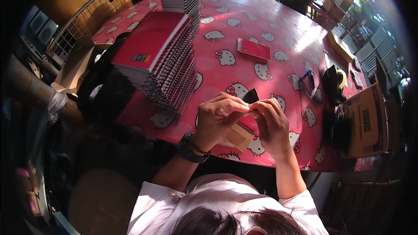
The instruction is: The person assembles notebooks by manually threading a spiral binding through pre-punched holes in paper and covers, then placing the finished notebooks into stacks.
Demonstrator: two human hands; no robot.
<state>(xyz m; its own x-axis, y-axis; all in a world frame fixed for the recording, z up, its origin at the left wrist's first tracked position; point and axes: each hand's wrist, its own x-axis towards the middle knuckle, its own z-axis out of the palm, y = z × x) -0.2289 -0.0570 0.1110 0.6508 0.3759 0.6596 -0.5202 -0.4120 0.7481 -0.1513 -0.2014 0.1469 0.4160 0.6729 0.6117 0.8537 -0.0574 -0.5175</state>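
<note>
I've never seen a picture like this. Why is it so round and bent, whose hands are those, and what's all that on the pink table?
A wide fisheye camera worn on a person's head looks down, so straight edges bend. There is no machine: the left hand and right hand are the wearer's own. Together they pinch a small tan cardboard piece with something black behind it. On the round pink cartoon-cat tablecloth stand a tall stack of red spiral notebooks, a single small red booklet and a black tape dispenser.
</note>
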